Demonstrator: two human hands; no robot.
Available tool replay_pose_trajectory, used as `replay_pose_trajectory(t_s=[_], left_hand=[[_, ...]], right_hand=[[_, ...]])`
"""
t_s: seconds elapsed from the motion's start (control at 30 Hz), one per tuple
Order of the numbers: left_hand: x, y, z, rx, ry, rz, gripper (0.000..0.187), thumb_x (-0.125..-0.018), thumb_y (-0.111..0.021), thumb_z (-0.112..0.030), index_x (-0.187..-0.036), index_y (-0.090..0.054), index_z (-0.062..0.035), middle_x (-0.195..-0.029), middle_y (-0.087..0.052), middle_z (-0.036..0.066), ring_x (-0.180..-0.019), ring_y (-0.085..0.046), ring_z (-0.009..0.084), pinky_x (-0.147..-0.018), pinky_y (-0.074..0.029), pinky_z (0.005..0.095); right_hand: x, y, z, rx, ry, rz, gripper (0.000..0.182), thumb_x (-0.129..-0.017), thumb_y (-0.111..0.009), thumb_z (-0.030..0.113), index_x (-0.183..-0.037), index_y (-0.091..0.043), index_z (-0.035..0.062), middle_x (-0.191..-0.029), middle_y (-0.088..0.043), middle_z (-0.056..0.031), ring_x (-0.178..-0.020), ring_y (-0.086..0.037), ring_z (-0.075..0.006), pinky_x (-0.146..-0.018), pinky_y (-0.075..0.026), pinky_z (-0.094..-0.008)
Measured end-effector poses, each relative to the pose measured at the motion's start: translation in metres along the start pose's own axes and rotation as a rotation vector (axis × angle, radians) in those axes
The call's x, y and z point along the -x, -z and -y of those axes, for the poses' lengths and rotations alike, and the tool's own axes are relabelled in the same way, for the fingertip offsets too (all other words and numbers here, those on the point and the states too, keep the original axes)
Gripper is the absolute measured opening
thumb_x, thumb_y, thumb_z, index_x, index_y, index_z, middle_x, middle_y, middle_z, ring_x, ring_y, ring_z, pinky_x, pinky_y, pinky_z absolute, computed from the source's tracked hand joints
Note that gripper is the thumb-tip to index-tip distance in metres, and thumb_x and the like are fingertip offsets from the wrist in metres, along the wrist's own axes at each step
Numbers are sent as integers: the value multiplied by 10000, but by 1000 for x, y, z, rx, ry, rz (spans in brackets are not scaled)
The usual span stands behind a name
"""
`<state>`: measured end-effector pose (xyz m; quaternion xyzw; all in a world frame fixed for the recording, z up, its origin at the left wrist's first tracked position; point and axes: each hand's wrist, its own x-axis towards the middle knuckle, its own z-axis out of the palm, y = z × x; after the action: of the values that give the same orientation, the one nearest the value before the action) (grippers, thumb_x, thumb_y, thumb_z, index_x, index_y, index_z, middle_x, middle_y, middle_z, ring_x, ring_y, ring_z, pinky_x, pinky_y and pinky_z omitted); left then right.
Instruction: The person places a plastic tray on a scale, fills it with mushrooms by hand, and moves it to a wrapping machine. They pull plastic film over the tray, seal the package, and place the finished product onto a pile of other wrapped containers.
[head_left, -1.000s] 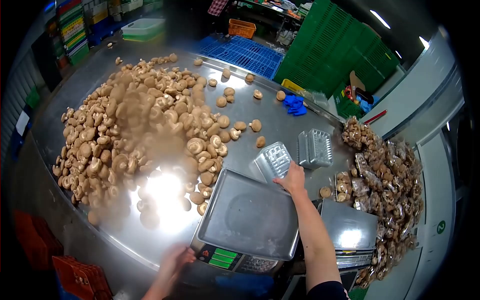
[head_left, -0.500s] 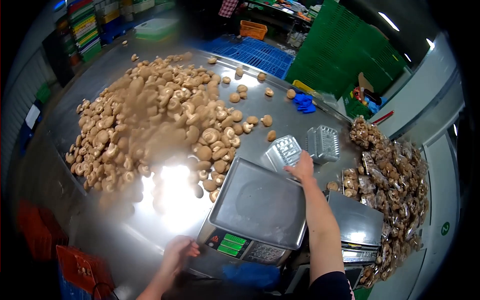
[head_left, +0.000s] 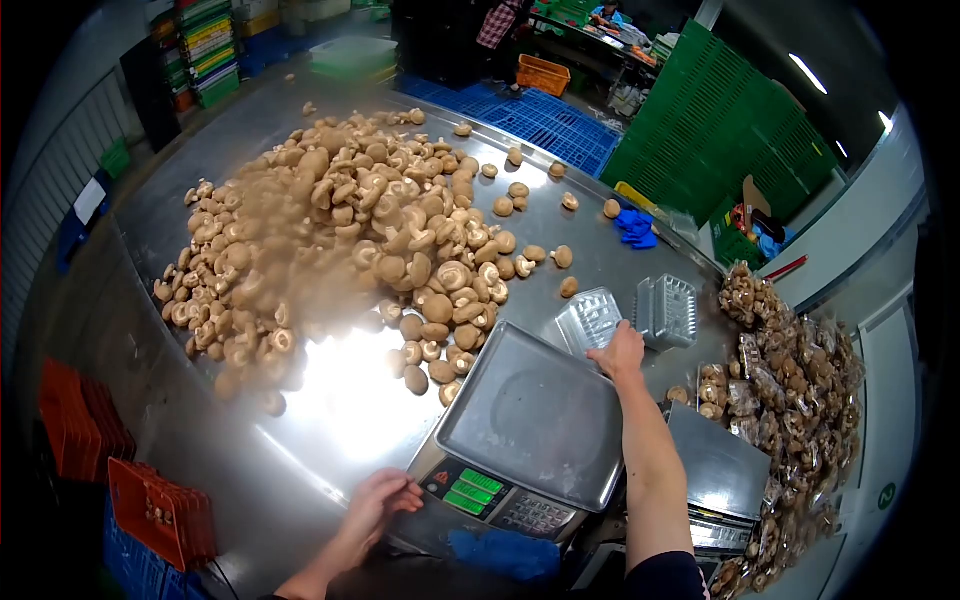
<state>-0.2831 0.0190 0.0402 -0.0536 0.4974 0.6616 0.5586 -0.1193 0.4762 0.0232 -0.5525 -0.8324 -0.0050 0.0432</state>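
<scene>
My right hand (head_left: 620,352) grips the near edge of a clear plastic tray (head_left: 590,320) just behind the scale. Beside it stand more clear trays (head_left: 667,311), nested together. The scale (head_left: 535,415) has a bare metal pan and a lit green display (head_left: 474,491). At the scale's left front corner is my left hand (head_left: 381,506), fingers loosely curled and apart, holding nothing. A large heap of brown mushrooms (head_left: 400,230) covers the left and middle of the steel table (head_left: 230,450). Single mushrooms lie scattered along its far side.
Bagged mushrooms (head_left: 800,390) are piled at the right, next to a second metal device (head_left: 718,460). A blue glove (head_left: 636,228) lies near the far edge. Red crates (head_left: 160,515) stand at lower left, green crates (head_left: 700,130) behind. A person (head_left: 497,30) stands in the background.
The view has shifted, so the table and its contents appear a little further right and lower. My right hand stays at the tray and my left hand stays beside the scale.
</scene>
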Motion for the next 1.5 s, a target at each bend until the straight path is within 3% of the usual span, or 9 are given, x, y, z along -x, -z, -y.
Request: replay_pose_trajectory(t_s=[0.3, 0.47, 0.57, 0.63, 0.7, 0.87, 0.97, 1.13, 1.5], left_hand=[[16, 17, -7, -72, -72, 5, 156, -919, -508, -107, -970, -563, 29, -833, -644, 148, -698, -648, 224, -635, -535, 296], [12, 15, -26, -197, -266, 50, 266, -914, -540, -191, -1058, -552, 32, -898, -654, 150, -721, -647, 223, -670, -530, 327], [4, 12, -44, -353, -409, -36, 489, -935, -507, -258, -1308, -390, 36, -1244, -523, 202, -862, -653, 252, -704, -529, 332], [7, 10, -59, -472, -571, -22, 403, -947, -485, -207, -1281, -429, 11, -1168, -571, 213, -768, -662, 220, -619, -523, 288], [17, 22, -68, -484, -257, -46, 242, -939, -499, -147, -1114, -529, 17, -891, -661, 164, -537, -618, 158, -443, -456, 227], [22, 86, -52, -667, -505, -292, 155, -944, -477, -116, -997, -526, 22, -727, -638, 135, -362, -503, 118, -289, -324, 214], [6, 127, -49, -525, -253, -363, 175, -946, -450, -95, -1047, -492, 41, -778, -638, 158, -355, -466, 117, -284, -310, 221], [-37, 157, -33, -32, 156, -306, 249, -940, -442, -59, -1146, -435, 80, -939, -634, 231, -433, -439, 135, -357, -346, 248], [-224, 125, -133, -4, -305, -398, 105, -916, -435, -29, -892, -505, 46, -705, -562, 110, -389, -430, 144, -328, -291, 250]], right_hand=[[-23, 14, -36, -103, 125, -7, 472, -761, -682, 202, -1156, -511, 7, -926, -647, -240, -863, -612, -413, -798, -486, -474], [27, 105, 31, -401, 231, -451, 271, -886, -520, 64, -1147, -586, 39, -805, -669, -198, -713, -658, -334, -688, -519, -393], [111, 120, 108, -1113, 292, 287, 273, -915, -509, 55, -1175, -591, 46, -823, -673, -77, -676, -637, -118, -623, -506, -258], [169, 106, 146, -1089, 532, 672, 282, -889, -552, 59, -1168, -591, 39, -787, -674, -78, -655, -631, -108, -588, -503, -253], [206, 84, 178, -1221, 534, 923, 285, -900, -569, 90, -1175, -575, 15, -760, -669, -80, -601, -611, -94, -567, -499, -239], [251, 22, 214, -1263, 132, 889, 569, -886, -607, 123, -1351, -343, -69, -767, -658, -111, -552, -590, -106, -495, -488, -255], [282, 9, 241, -1214, 92, 1103, 644, -907, -487, 47, -1418, -126, -106, -824, -652, -140, -506, -589, -158, -470, -492, -259], [279, -31, 268, -1012, -141, 1017, 497, -896, -332, -19, -1387, -257, -40, -824, -639, -161, -461, -564, -157, -373, -436, -286], [111, -101, 378, -1377, -302, 550, 382, -855, -326, -56, -1225, -416, -84, -864, -620, -220, -409, -545, -188, -314, -383, -289]])
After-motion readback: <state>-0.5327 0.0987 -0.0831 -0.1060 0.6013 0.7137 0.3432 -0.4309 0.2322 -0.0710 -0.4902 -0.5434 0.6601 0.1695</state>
